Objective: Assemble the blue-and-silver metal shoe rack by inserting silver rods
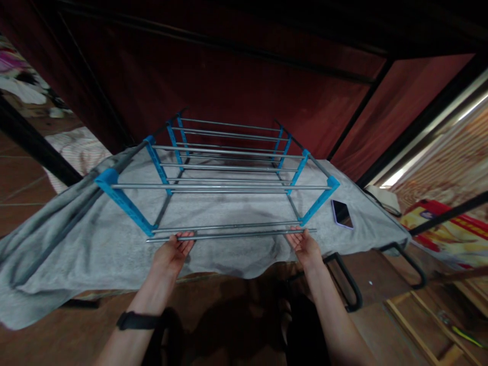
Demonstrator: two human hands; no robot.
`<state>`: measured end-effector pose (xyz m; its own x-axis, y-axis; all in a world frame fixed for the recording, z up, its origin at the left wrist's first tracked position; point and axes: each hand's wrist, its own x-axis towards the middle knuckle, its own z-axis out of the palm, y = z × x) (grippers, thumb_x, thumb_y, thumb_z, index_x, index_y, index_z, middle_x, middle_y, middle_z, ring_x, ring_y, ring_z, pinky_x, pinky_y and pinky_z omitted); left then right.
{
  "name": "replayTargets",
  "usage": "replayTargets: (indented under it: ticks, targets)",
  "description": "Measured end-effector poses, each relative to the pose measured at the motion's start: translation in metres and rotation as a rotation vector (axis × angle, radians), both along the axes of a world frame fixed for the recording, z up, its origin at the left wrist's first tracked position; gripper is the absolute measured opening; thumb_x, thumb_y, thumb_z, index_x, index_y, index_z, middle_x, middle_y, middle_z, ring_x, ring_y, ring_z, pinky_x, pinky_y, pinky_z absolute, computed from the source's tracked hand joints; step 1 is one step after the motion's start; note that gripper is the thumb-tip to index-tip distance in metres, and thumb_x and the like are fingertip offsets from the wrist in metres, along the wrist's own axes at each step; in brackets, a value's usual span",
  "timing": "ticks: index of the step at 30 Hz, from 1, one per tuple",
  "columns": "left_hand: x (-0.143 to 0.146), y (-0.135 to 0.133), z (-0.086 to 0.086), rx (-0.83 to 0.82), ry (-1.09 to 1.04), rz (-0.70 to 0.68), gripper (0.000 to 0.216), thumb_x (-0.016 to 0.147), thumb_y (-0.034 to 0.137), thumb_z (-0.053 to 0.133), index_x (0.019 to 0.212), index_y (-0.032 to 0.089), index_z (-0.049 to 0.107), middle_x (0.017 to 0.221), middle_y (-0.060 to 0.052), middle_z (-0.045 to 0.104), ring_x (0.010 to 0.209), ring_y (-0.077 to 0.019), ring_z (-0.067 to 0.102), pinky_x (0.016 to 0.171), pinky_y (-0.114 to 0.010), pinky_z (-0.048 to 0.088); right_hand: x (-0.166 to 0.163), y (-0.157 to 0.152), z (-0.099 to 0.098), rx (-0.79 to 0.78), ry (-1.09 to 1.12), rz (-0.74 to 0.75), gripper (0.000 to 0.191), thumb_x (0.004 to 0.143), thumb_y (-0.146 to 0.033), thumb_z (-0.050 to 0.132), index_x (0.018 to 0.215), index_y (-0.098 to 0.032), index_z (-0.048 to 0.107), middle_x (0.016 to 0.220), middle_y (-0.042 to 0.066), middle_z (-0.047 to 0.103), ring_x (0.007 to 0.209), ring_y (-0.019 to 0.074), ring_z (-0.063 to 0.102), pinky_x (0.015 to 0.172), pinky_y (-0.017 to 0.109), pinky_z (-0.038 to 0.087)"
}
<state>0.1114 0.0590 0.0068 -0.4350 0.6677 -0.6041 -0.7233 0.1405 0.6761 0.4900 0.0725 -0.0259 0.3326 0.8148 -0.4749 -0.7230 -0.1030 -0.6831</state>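
Observation:
A loose grey metal tube (pixel 236 235) lies level across the front, held near both ends. My left hand (pixel 173 251) is closed on its left part, thumb on top and fingers beneath. Toward the other end, my right hand (pixel 303 245) grips it in the same way. Just behind the tube stands a rack of grey metal tubes (pixel 221 187) joined by blue plastic brackets (pixel 129 206). The tube runs alongside the rack's lowest front bar; whether they touch I cannot tell.
The rack rests on a grey blanket (pixel 236 262) over a low surface. A phone (pixel 342 214) lies to its right. A dark red panel (pixel 236 86) rises behind. Black metal loops (pixel 348 284), a wooden frame (pixel 412 325) and a red-yellow box (pixel 442 229) are at the right.

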Motion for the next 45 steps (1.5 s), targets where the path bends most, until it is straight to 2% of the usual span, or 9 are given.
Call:
replayTargets:
  ticks: [8, 15, 25, 28, 34, 38, 45]
  targets:
    - [0.004, 0.001, 0.005, -0.028, 0.043, 0.029, 0.034, 0.101, 0.013, 0.032, 0.074, 0.017, 0.053, 0.067, -0.001, 0.059, 0.062, -0.0119, 0.066, 0.058, -0.023, 0.057, -0.008, 0.001, 0.004, -0.015, -0.014, -0.035, 0.036, 0.103, -0.031, 0.033, 0.082, -0.020, 0.060, 0.072, 0.003, 0.071, 0.067, 0.0134, 0.070, 0.073, 0.031, 0.063]
    - [0.005, 0.000, 0.008, -0.013, 0.062, 0.031, 0.034, 0.102, 0.015, 0.034, 0.073, 0.017, 0.053, 0.068, -0.001, 0.059, 0.062, -0.0114, 0.066, 0.058, -0.022, 0.056, -0.009, 0.002, 0.000, -0.017, -0.018, -0.026, 0.037, 0.104, -0.031, 0.030, 0.082, -0.021, 0.059, 0.073, 0.002, 0.070, 0.070, 0.0129, 0.070, 0.075, 0.031, 0.063]
    - [-0.005, -0.002, 0.009, 0.028, -0.033, -0.017, 0.033, 0.100, 0.013, 0.037, 0.073, 0.016, 0.056, 0.073, -0.004, 0.064, 0.068, -0.0129, 0.069, 0.062, -0.023, 0.057, -0.001, 0.006, 0.002, -0.039, 0.000, -0.014, 0.041, 0.103, -0.033, 0.028, 0.081, -0.020, 0.060, 0.077, 0.004, 0.070, 0.073, 0.0127, 0.070, 0.074, 0.029, 0.061]
    - [-0.009, -0.001, 0.007, 0.028, -0.043, -0.008, 0.031, 0.099, 0.011, 0.038, 0.074, 0.016, 0.057, 0.074, -0.004, 0.065, 0.069, -0.0131, 0.069, 0.062, -0.023, 0.057, -0.001, 0.006, 0.005, 0.000, -0.052, -0.050, 0.031, 0.101, -0.028, 0.036, 0.083, -0.020, 0.061, 0.076, 0.002, 0.071, 0.072, 0.0114, 0.070, 0.075, 0.027, 0.061]
    - [-0.013, 0.001, 0.004, -0.005, -0.053, 0.013, 0.031, 0.097, 0.009, 0.039, 0.073, 0.016, 0.057, 0.073, -0.004, 0.065, 0.069, -0.0136, 0.068, 0.062, -0.024, 0.058, -0.006, 0.005, 0.020, 0.242, -0.197, -0.101, 0.005, 0.088, -0.024, 0.063, 0.086, -0.019, 0.061, 0.081, 0.001, 0.073, 0.075, 0.0119, 0.071, 0.080, 0.028, 0.060]
    - [-0.010, 0.002, 0.003, 0.001, -0.035, -0.010, 0.030, 0.097, 0.008, 0.039, 0.075, 0.015, 0.058, 0.074, -0.004, 0.065, 0.068, -0.0127, 0.067, 0.062, -0.022, 0.057, -0.011, 0.005, 0.027, 0.275, -0.205, -0.093, 0.014, 0.080, -0.021, 0.073, 0.085, -0.019, 0.060, 0.082, 0.000, 0.073, 0.074, 0.0115, 0.071, 0.077, 0.028, 0.060]
    - [-0.012, 0.004, 0.000, -0.038, -0.027, -0.001, 0.030, 0.099, 0.012, 0.038, 0.075, 0.017, 0.056, 0.073, -0.003, 0.064, 0.063, -0.0115, 0.064, 0.059, -0.022, 0.056, -0.016, 0.004, 0.028, 0.307, -0.204, -0.075, 0.020, 0.080, -0.026, 0.077, 0.086, -0.019, 0.059, 0.081, 0.000, 0.074, 0.071, 0.0101, 0.070, 0.074, 0.025, 0.060]
